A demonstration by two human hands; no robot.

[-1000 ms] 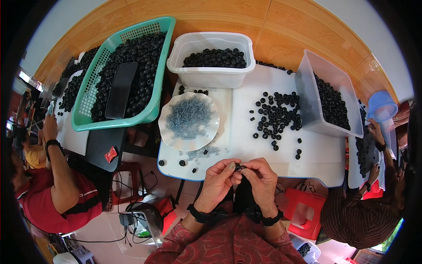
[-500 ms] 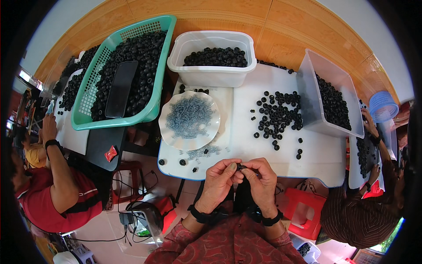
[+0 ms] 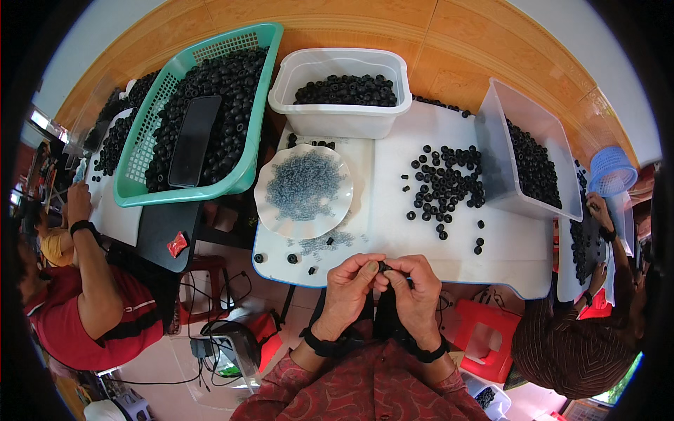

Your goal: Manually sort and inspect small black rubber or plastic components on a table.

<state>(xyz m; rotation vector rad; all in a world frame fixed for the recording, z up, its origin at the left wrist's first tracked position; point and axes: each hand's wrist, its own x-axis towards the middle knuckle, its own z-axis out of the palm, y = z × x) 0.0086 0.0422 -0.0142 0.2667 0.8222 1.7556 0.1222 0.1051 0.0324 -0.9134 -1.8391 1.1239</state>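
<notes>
My left hand (image 3: 349, 284) and my right hand (image 3: 415, 289) meet at the table's near edge. Both are closed, fingertips pinching a small black part (image 3: 383, 266) between them. Its exact shape is mostly hidden by the fingers. Just beyond my left hand, a scalloped white plate (image 3: 266, 209) carries a heap of small translucent grey-blue pieces (image 3: 302, 184), and more of these lie spilled by its near rim. Loose black round parts with holes (image 3: 446, 179) are scattered on the white tabletop (image 3: 393, 231) past my right hand.
A white tub (image 3: 337, 126) and a translucent bin (image 3: 502, 175), both holding black parts, stand at the back and right. To the left, a green basket (image 3: 242, 172) of black parts has a phone (image 3: 194, 140) on top. Co-workers sit on both sides, near a red stool (image 3: 484, 337).
My hands stay nearly in place, still pinching the black part; the right fingers shift slightly. On the right, a co-worker's far hand has moved nearer across their table.
</notes>
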